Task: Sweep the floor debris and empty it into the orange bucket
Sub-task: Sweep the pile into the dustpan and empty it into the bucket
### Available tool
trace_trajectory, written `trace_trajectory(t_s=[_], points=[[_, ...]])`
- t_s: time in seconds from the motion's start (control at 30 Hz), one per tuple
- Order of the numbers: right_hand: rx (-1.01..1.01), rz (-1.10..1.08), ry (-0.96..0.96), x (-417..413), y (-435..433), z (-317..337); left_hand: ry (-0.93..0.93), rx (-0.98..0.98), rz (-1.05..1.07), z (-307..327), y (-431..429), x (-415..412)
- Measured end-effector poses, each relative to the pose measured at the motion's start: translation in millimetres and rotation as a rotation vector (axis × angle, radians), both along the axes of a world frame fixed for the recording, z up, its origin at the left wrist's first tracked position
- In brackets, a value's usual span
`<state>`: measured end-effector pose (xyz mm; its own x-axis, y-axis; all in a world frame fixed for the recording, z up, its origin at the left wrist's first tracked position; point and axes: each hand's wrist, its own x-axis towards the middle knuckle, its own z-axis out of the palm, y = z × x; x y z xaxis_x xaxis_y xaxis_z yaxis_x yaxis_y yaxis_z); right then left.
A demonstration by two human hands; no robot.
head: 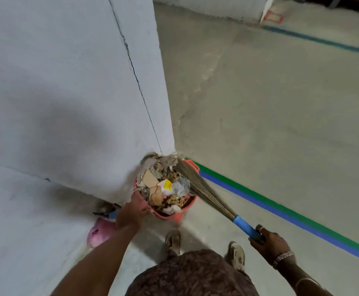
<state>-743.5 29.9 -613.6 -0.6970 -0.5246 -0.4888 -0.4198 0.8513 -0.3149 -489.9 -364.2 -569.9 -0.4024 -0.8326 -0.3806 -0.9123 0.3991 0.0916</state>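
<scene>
The orange bucket (175, 214) stands on the floor at the corner of a white wall, heaped with debris (163, 184): cardboard scraps, paper, clear plastic and a yellow wrapper. My left hand (131, 212) grips the bucket's near left rim. My right hand (266, 240) holds the blue handle of a grass broom (197, 186). The broom's bristles slant up and left and lie across the bucket's right side, on top of the heap.
A white wall pillar (78, 92) fills the left. A pink object (101, 231) and a dark item lie at its foot. Green and blue floor stripes (281, 212) run to the right over grey concrete. My feet (174, 242) stand just behind the bucket.
</scene>
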Motion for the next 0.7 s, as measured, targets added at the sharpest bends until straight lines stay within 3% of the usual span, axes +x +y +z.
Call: trace_trajectory(t_s=[0.43,0.7], points=[[0.074,-0.340,-0.019,81,-43,-28,-0.024,0.199,-0.270,-40,-81,-11],[0.056,-0.313,-0.054,98,-44,-17,-0.006,0.211,-0.306,-54,-89,-17]])
